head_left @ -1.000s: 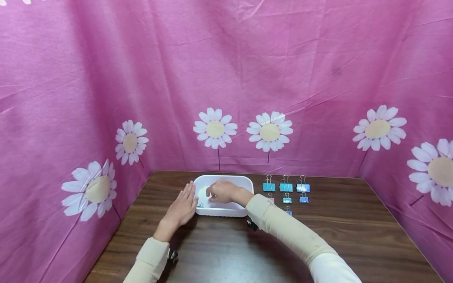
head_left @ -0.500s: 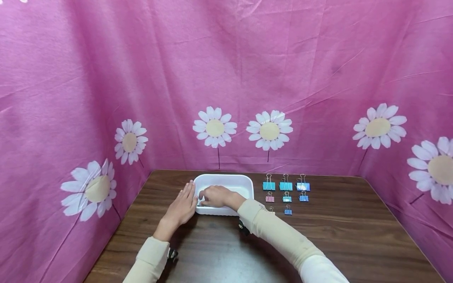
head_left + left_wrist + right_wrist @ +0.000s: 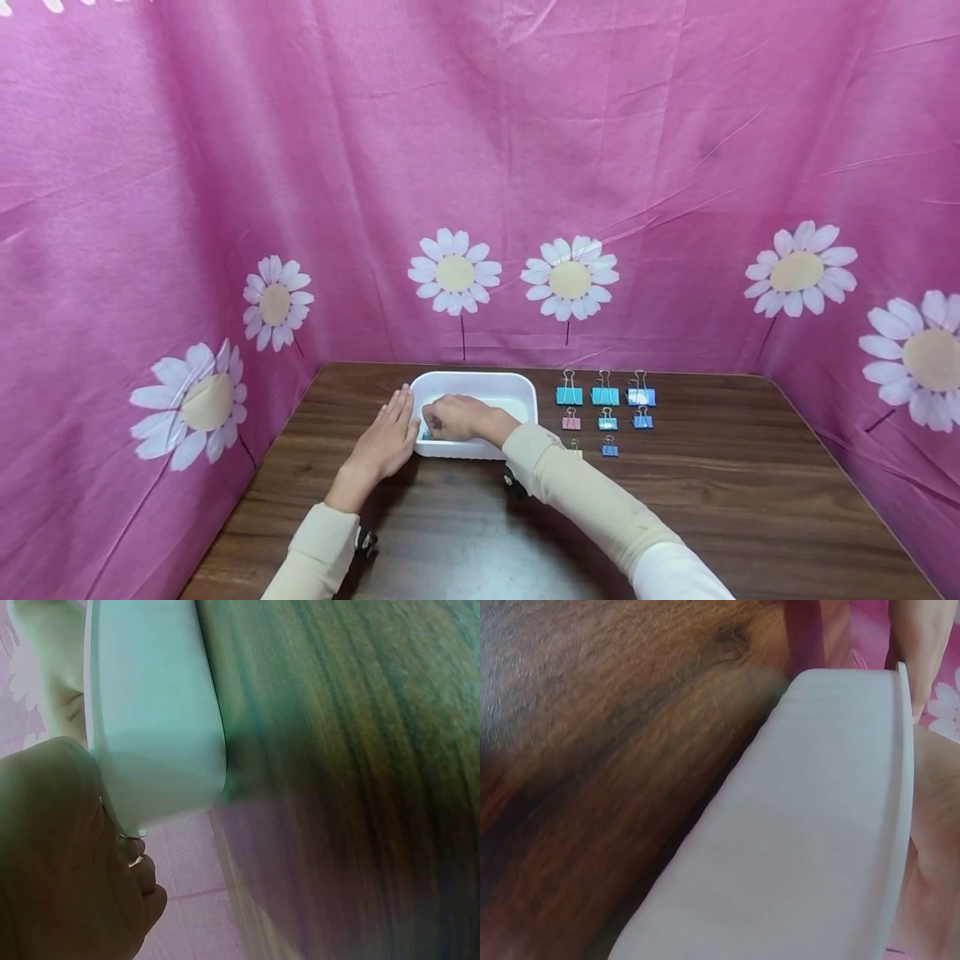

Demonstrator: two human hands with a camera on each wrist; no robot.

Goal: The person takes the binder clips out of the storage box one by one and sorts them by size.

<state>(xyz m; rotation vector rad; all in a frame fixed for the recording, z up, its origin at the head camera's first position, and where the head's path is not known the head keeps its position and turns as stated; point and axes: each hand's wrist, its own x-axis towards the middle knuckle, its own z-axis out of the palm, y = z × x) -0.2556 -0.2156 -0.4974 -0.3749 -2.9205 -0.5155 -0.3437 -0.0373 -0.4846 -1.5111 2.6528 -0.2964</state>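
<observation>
A white plastic tray [image 3: 465, 449] sits near the back edge of the table. My left hand [image 3: 385, 435] lies along its left end with straight fingers touching the rim. Inside the tray, toward the left front corner, my right hand [image 3: 459, 417] has its fingers curled down at a small teal binder clip [image 3: 427, 434], which it seems to pinch. Most of that clip is hidden under the fingers. The left wrist view has the tray's outer wall [image 3: 154, 705] beside the left hand; the right wrist view shows the tray's side [image 3: 780, 817], which hides the right fingertips.
Right of the tray, binder clips stand in rows: large teal ones [image 3: 569, 396] and a large blue one [image 3: 641, 397] behind, smaller pink [image 3: 572, 423], teal and blue ones ahead, then a tiny blue clip [image 3: 610, 451] and a yellow one partly behind the sleeve. A pink flowered curtain [image 3: 480, 167] surrounds the table.
My right hand has moved left and down inside the tray, onto the clip in the corner. The sleeve has uncovered more of the front clips. My left hand has stayed put.
</observation>
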